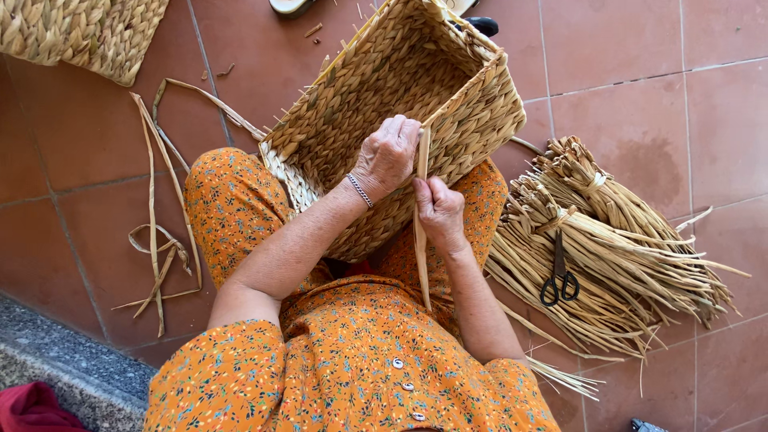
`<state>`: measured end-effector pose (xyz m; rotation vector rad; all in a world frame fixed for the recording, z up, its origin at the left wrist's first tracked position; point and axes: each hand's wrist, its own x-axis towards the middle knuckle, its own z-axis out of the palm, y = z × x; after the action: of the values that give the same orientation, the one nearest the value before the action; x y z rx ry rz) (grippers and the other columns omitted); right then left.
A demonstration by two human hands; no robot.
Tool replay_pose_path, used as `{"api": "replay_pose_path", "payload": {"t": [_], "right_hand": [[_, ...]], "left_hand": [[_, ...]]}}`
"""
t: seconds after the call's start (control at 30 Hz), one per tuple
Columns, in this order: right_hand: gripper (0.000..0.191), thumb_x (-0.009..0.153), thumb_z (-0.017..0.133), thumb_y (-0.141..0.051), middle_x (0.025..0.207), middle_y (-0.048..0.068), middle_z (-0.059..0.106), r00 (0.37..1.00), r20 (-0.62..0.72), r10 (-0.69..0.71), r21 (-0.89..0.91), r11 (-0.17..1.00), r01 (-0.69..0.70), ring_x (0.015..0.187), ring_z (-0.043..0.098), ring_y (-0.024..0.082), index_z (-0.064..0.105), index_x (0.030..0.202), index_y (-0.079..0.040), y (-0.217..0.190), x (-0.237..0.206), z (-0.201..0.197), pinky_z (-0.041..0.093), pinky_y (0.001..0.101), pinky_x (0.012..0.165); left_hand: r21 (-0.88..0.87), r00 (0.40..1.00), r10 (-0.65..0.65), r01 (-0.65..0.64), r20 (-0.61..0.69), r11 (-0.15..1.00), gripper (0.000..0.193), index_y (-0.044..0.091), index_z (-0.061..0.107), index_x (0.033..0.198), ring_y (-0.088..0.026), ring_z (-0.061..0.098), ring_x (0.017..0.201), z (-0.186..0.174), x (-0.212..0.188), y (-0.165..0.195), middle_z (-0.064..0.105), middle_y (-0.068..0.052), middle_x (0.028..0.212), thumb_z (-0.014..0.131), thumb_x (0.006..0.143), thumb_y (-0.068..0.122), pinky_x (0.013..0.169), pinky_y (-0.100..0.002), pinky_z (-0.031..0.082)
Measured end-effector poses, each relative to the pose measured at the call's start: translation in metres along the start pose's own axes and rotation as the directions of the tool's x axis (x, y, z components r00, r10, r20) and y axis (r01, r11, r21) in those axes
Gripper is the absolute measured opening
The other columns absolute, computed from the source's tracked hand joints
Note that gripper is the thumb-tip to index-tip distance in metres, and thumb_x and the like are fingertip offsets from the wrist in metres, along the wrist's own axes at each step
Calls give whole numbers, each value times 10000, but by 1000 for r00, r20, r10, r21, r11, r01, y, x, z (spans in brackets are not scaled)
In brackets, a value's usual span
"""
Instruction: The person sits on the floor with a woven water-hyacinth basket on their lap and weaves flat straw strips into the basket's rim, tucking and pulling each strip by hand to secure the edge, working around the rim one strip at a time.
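A rectangular woven straw basket (376,88) rests tilted on my lap, its open side facing away. My left hand (390,156) grips the basket's near rim, with a bracelet on the wrist. My right hand (438,210) pinches a long flat straw strand (421,240) that runs from the rim down over my orange flowered clothes.
Bundles of dried straw (608,248) lie on the tiled floor at my right, with black scissors (558,280) on top. Loose strands (160,232) lie at my left. Another woven piece (80,32) sits at the top left. A red cloth (32,408) is at the bottom left.
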<state>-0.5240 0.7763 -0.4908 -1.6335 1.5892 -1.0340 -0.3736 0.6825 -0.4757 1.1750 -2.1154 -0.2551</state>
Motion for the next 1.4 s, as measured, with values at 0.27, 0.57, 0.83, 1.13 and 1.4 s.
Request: {"api": "replay_pose_path", "payload": {"t": [0.27, 0.57, 0.83, 1.13, 1.4], "right_hand": [[349, 1049, 667, -145, 590, 108, 470, 995, -49, -88, -59, 995, 85, 483, 448, 212, 493, 767, -35, -4, -10, 3, 398, 347, 482], [326, 1028, 701, -164, 580, 50, 510, 999, -47, 7, 54, 999, -5, 507, 449, 117, 553, 765, -38, -29, -12, -13, 407, 300, 476], [254, 1067, 633, -213, 704, 88, 626, 954, 127, -273, 89, 961, 263, 567, 595, 105, 633, 873, -49, -65, 19, -26, 487, 297, 508], [316, 1057, 665, -333, 596, 33, 613, 988, 118, -104, -348, 927, 139, 528, 595, 125, 650, 1351, -221, -52, 96, -55, 454, 323, 530], [264, 996, 788, -191, 578, -54, 540, 989, 137, 57, -81, 996, -46, 532, 454, 17, 655, 1224, -193, -48, 100, -46, 370, 227, 501]], "left_hand": [[-80, 999, -26, 25, -19, 997, 60, 37, 584, 988, -291, 635, 819, 7, 1, -3, 575, -117, 890, 628, 1014, 68, 726, -373, 556], [-192, 997, 60, -69, -52, 979, 199, 37, 610, 1105, -317, 622, 968, -27, 11, 7, 620, -124, 1075, 673, 920, 73, 813, -421, 508], [-193, 990, 1, -28, -138, 981, 137, 65, 650, 967, -257, 591, 946, -1, 9, -1, 606, -78, 989, 731, 956, 175, 832, -380, 504], [-615, 512, -447, 780, 734, -114, 308, 79, 702, 858, -115, 548, 632, 24, 20, -51, 649, -7, 751, 674, 1008, 346, 591, -288, 442], [-846, 575, -632, 449, 519, -286, 125, 11, 730, 1013, -147, 706, 679, -12, 19, -88, 728, -70, 830, 713, 939, 111, 649, -356, 670]]}}
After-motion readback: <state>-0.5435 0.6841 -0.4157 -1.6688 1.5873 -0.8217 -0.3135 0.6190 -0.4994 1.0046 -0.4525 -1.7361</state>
